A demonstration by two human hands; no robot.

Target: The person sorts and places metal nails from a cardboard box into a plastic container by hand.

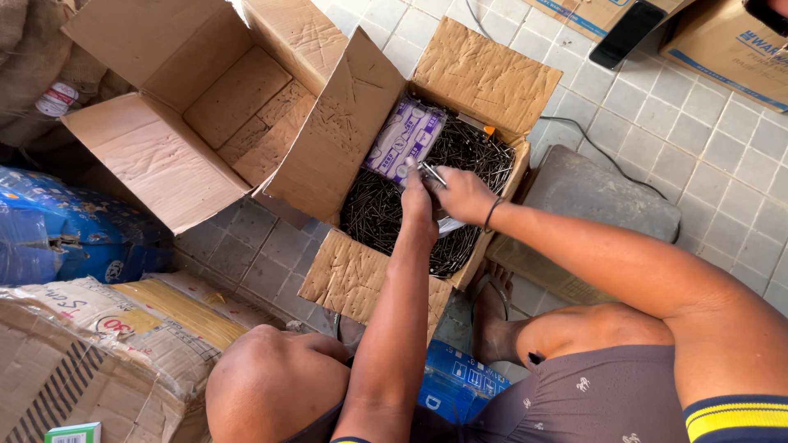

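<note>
Dark nails (386, 215) fill open carton (484, 78) | left hand (419, 203), right hand (465, 195) pinch small bunch | judgement: lift slow, points away, clear of purple packet (404, 138)

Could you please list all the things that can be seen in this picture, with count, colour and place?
box of nails: one, brown cardboard, dark nails, centre.
purple packet: one, purple and white, on the nails.
empty box: one, brown, upper left.
blue bag: one, left.
sacks: several, pale and yellow, lower left.
grey slab: one, right of the nails.
black cable: one, on the tiled floor.
left hand: over the nails, grip unclear.
right hand: holds a few nails.
</note>
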